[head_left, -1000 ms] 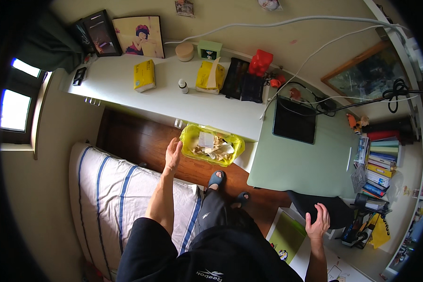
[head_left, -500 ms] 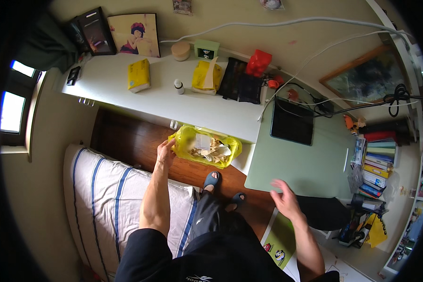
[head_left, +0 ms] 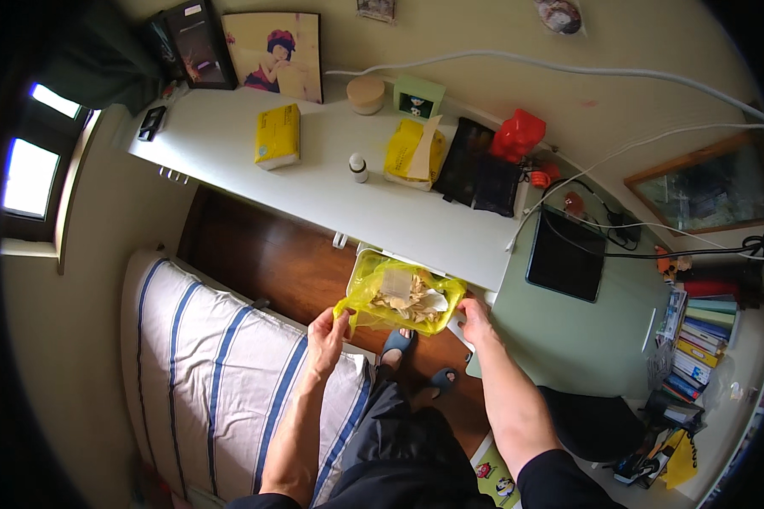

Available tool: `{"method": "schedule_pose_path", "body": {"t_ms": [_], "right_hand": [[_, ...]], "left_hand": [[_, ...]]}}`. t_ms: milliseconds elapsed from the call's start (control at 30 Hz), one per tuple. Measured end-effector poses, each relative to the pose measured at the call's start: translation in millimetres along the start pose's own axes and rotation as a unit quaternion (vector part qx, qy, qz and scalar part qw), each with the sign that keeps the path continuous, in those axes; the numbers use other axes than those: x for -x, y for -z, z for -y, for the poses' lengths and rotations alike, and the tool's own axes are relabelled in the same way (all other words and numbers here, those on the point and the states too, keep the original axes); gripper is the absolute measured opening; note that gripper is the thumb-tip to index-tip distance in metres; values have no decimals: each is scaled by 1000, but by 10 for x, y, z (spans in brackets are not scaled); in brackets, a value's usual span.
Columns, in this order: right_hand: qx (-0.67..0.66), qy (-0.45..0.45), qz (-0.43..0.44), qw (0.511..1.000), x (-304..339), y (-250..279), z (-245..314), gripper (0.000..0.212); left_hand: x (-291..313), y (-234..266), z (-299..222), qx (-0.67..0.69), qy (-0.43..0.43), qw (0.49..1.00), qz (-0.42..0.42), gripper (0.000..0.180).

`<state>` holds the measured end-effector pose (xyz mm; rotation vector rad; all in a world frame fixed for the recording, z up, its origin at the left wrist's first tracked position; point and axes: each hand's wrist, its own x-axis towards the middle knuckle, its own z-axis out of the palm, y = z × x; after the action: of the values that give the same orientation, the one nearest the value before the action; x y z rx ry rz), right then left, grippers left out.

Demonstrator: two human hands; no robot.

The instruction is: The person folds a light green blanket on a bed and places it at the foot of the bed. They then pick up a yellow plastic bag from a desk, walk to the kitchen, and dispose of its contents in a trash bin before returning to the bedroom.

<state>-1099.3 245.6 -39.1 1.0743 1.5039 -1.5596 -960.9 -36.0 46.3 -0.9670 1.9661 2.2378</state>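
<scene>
A yellow see-through plastic trash bag lines a pale wastebasket below the white counter's front edge. Inside it lie crumpled tissues and light scraps, with a pale flat piece on top. My left hand pinches the pulled-out near left edge of the bag. At the bag's right end, my right hand has its fingers closed on the rim of the bag; the fingertips are partly hidden.
The white counter holds yellow tissue packs and a small bottle. To the right, a tablet rests on the green desk. A bed with a striped cover stands left, and a black chair right.
My right hand has come from the right, over by the desk, to the bag's right end. My left hand has drawn the bag's left edge nearer to me. The view has shifted.
</scene>
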Motion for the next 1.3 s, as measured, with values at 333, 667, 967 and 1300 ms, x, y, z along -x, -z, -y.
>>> {"method": "schedule_pose_path", "body": {"t_ms": [333, 667, 967, 1300], "right_hand": [[13, 188, 128, 974, 1696, -157, -43, 18], [-38, 299, 248, 920, 2517, -342, 295, 33], [-15, 339, 242, 909, 2727, -399, 402, 21], [-28, 365, 202, 908, 3679, -235, 685, 25]], "left_hand": [[517, -571, -284, -89, -153, 984, -38, 19], [439, -760, -1043, -90, -228, 969, -38, 18], [769, -825, -1335, -56, -216, 975, -3, 19], [1188, -1164, -2308, -113, -502, 857, -13, 24]]}}
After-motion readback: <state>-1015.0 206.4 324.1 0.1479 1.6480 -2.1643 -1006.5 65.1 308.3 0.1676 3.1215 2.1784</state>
